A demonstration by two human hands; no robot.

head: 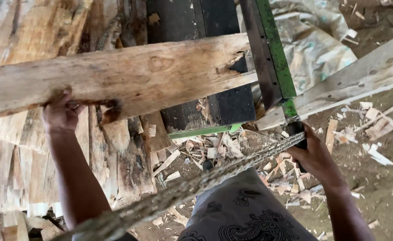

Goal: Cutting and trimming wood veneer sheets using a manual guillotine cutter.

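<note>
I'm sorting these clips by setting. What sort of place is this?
Probably a rough sawmill or wood workshop: a raw plank, stacked offcut boards and wood chips littering the dirt floor.

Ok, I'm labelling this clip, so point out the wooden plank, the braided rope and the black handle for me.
wooden plank [129, 76], head view, middle of its broad face.
braided rope [232, 167], head view, taut stretch below the handle.
black handle [297, 129], head view, top end above the right hand [314, 156].
</note>
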